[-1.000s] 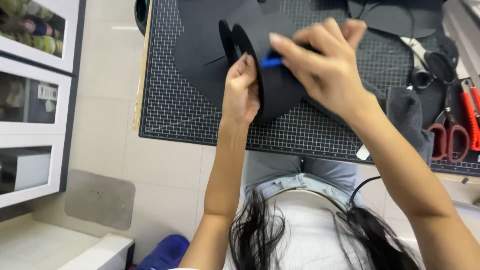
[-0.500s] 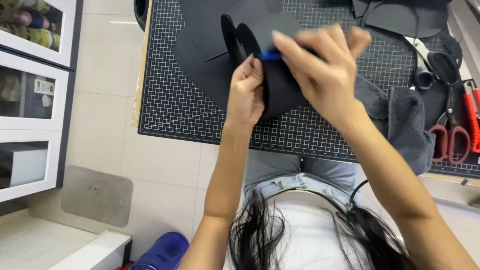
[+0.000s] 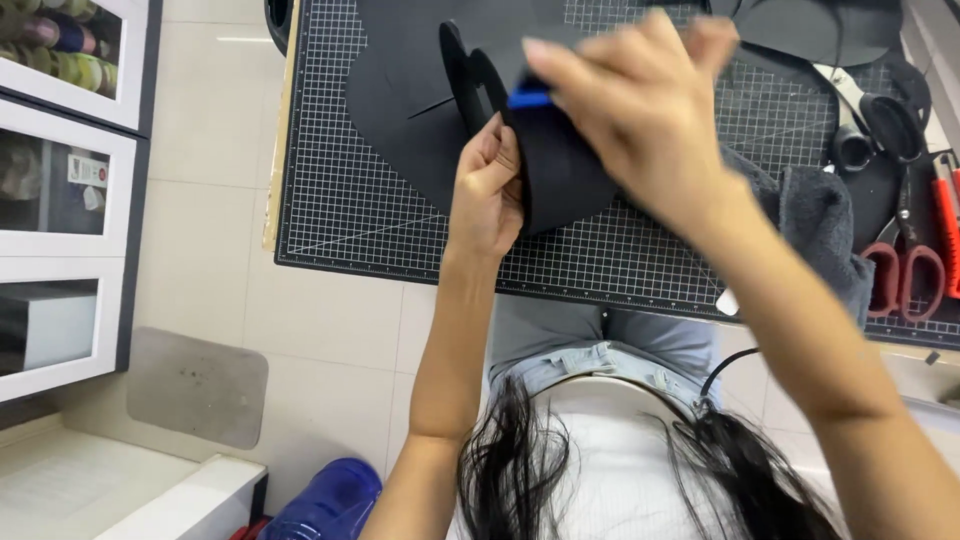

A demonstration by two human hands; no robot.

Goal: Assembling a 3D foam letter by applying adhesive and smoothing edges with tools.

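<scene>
Here I see both hands gripping: left hand [image 3: 487,190] clasps the curved black foam piece [image 3: 560,170] above the gridded black cutting mat [image 3: 340,200]; right hand [image 3: 640,120] pinches a blue clip [image 3: 529,98]. Red-handled scissors [image 3: 905,280] lie on the mat's right edge; beige tiled floor [image 3: 210,280] left of it.

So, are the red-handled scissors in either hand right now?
No: the red-handled scissors lie on the cutting mat, while the left hand and right hand hold a black foam piece.
</scene>
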